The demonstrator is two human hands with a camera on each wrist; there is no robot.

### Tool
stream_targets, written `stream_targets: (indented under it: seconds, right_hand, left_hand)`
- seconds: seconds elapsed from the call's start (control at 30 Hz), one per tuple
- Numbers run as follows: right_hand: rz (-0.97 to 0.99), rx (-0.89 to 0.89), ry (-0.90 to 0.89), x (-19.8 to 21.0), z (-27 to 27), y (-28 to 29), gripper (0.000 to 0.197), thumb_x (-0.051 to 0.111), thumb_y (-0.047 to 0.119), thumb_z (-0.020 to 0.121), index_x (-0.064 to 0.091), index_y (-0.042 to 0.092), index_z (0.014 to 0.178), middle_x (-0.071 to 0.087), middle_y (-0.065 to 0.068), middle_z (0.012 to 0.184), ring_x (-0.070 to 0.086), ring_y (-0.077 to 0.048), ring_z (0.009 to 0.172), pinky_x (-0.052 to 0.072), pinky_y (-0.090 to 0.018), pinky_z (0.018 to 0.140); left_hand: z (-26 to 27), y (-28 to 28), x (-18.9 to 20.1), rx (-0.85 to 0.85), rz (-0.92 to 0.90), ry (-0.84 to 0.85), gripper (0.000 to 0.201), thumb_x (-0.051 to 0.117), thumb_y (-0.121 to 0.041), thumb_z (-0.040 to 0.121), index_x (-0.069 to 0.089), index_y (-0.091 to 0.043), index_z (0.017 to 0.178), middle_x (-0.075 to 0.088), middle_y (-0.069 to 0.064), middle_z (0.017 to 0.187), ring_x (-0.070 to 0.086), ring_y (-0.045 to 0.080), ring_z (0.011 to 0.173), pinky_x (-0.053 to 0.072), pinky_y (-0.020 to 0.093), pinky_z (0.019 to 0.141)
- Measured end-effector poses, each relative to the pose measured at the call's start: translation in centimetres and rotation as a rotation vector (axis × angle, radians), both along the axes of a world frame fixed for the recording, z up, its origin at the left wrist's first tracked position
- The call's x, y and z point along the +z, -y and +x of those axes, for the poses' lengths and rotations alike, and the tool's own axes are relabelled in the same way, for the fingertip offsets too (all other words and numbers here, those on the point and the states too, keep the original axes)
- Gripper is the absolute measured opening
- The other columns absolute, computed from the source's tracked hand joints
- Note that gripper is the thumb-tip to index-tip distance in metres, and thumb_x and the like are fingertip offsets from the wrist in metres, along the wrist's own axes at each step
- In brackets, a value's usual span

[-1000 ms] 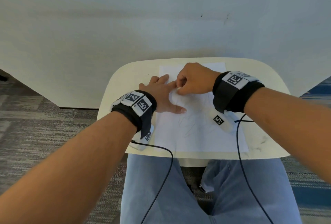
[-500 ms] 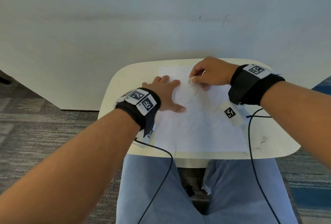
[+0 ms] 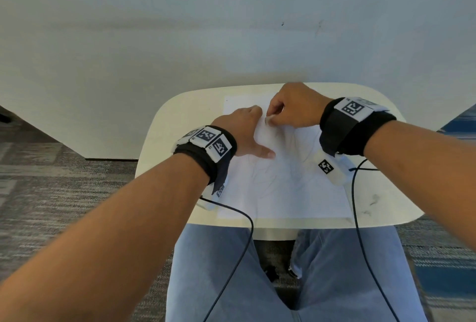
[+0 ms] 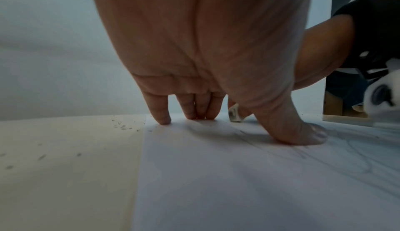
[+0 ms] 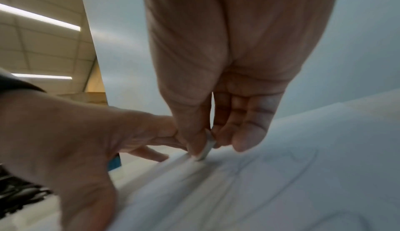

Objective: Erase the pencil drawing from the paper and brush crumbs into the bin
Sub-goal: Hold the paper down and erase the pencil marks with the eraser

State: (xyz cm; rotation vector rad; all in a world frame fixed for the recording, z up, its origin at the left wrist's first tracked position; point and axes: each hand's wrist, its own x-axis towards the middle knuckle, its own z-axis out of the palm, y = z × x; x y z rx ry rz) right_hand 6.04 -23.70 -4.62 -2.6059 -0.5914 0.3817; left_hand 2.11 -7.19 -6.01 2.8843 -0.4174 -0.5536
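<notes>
A white sheet of paper (image 3: 283, 188) with faint pencil lines lies on a small cream table (image 3: 164, 128). My left hand (image 3: 244, 131) presses flat on the paper's left part, fingers straight (image 4: 164, 114) and thumb spread. My right hand (image 3: 291, 108) pinches a small white eraser (image 3: 269, 119) between thumb and fingers, its lower edge on the paper just right of the left fingertips. The eraser (image 5: 207, 149) shows in the right wrist view, and the eraser (image 4: 234, 114) shows behind the left fingers. Pencil lines (image 4: 357, 157) run across the paper. Grey eraser crumbs (image 4: 123, 126) lie on the table left of the sheet. No bin is in view.
A white wall (image 3: 231, 38) stands right behind the table. My legs in blue jeans (image 3: 334, 270) sit under the near edge. Black cables (image 3: 360, 218) hang from both wrist cameras over that edge. Dark smudges (image 3: 373, 199) mark the table's right side. Grey carpet (image 3: 51, 193) surrounds it.
My right hand with the eraser went right and up the sheet, then came back left beside the left fingertips. The left hand stayed pressed on the paper.
</notes>
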Motion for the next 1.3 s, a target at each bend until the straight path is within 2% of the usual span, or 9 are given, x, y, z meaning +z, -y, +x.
stream_targets:
  seconds: [0.13, 0.2, 0.27, 0.37, 0.5, 0.67, 0.87, 0.97, 1.3]
  right_hand:
    - [-0.022, 0.062, -0.04, 0.1, -0.7, -0.6, 0.007, 0.074, 0.023, 0.079, 0.078, 0.018, 0.083, 0.071, 0.009, 0.077, 0.064, -0.011, 0.069, 0.046, -0.017, 0.058]
    - [-0.053, 0.129, -0.164, 0.5, -1.3, -0.5, 0.005, 0.076, 0.026, 0.079, 0.078, 0.022, 0.082, 0.068, 0.013, 0.072, 0.06, -0.008, 0.059, 0.049, -0.019, 0.052]
    - [-0.061, 0.087, -0.115, 0.7, -0.5, 0.2, 0.007, 0.075, 0.027, 0.08, 0.078, 0.021, 0.082, 0.071, 0.01, 0.077, 0.064, -0.011, 0.064, 0.055, -0.025, 0.056]
    - [-0.02, -0.018, 0.016, 0.4, 0.2, 1.0, 0.011, 0.074, 0.027, 0.08, 0.078, 0.016, 0.079, 0.074, 0.003, 0.081, 0.068, -0.017, 0.076, 0.057, -0.031, 0.072]
    - [-0.046, 0.131, -0.119, 0.3, -1.6, 0.2, 0.008, 0.075, 0.027, 0.079, 0.079, 0.021, 0.082, 0.072, 0.012, 0.08, 0.063, -0.006, 0.072, 0.053, -0.023, 0.069]
    - [-0.063, -0.008, 0.05, 0.4, 0.4, 1.4, 0.013, 0.074, 0.027, 0.079, 0.077, 0.014, 0.082, 0.073, 0.003, 0.082, 0.064, -0.013, 0.073, 0.047, -0.023, 0.067]
    - [-0.06, 0.061, -0.102, 0.5, -0.1, 1.4, 0.01, 0.076, 0.029, 0.079, 0.077, 0.02, 0.08, 0.07, 0.009, 0.075, 0.057, -0.003, 0.056, 0.05, -0.021, 0.054]
    - [-0.039, -0.018, 0.03, 0.4, 0.6, 1.9, 0.012, 0.074, 0.024, 0.079, 0.076, 0.013, 0.082, 0.072, 0.003, 0.08, 0.057, -0.003, 0.063, 0.045, -0.019, 0.06]
    - [-0.01, -0.01, -0.016, 0.2, 0.2, 2.2, 0.01, 0.075, 0.025, 0.079, 0.074, 0.016, 0.073, 0.066, 0.01, 0.068, 0.056, -0.004, 0.061, 0.045, -0.026, 0.064]
  left_hand:
    - [0.0, -0.2, -0.3, 0.025, -0.039, -0.004, 0.076, 0.076, -0.071, 0.06, 0.044, -0.025, 0.11, 0.054, -0.01, 0.108, 0.056, 0.016, 0.098, 0.049, 0.036, 0.072]
    - [0.1, -0.3, -0.3, -0.001, -0.043, -0.011, 0.078, 0.075, -0.07, 0.064, 0.045, -0.026, 0.122, 0.053, -0.008, 0.124, 0.052, 0.018, 0.117, 0.049, 0.038, 0.083]
    - [0.0, -0.3, -0.1, -0.048, 0.001, -0.035, 0.093, 0.071, -0.069, 0.071, 0.033, -0.031, 0.147, 0.031, -0.004, 0.156, 0.028, 0.018, 0.143, 0.04, 0.043, 0.104]
    - [-0.3, -0.2, 0.0, -0.072, 0.059, -0.059, 0.106, 0.062, -0.075, 0.075, 0.008, -0.035, 0.157, -0.001, -0.004, 0.166, 0.002, 0.013, 0.151, 0.024, 0.046, 0.115]
    - [-0.5, -0.1, -0.1, -0.088, 0.032, -0.075, 0.104, 0.06, -0.076, 0.074, 0.007, -0.04, 0.156, -0.004, -0.001, 0.166, -0.001, 0.015, 0.151, 0.023, 0.047, 0.116]
    - [-0.2, 0.0, -0.3, -0.059, 0.061, -0.089, 0.111, 0.059, -0.078, 0.074, 0.0, -0.035, 0.157, -0.009, -0.004, 0.165, -0.006, 0.013, 0.151, 0.017, 0.046, 0.118]
    - [-0.2, 0.1, -0.2, -0.069, 0.061, -0.102, 0.109, 0.06, -0.077, 0.075, 0.0, -0.037, 0.157, -0.009, -0.002, 0.165, -0.006, 0.015, 0.151, 0.018, 0.049, 0.117]
    - [-0.2, 0.1, -0.2, -0.064, 0.067, -0.106, 0.109, 0.059, -0.076, 0.075, -0.001, -0.036, 0.157, -0.011, -0.004, 0.165, -0.007, 0.015, 0.151, 0.016, 0.048, 0.118]
    - [0.1, 0.2, -0.2, -0.081, 0.082, -0.12, 0.109, 0.059, -0.076, 0.076, -0.003, -0.036, 0.156, -0.012, -0.001, 0.165, -0.008, 0.017, 0.151, 0.016, 0.049, 0.118]
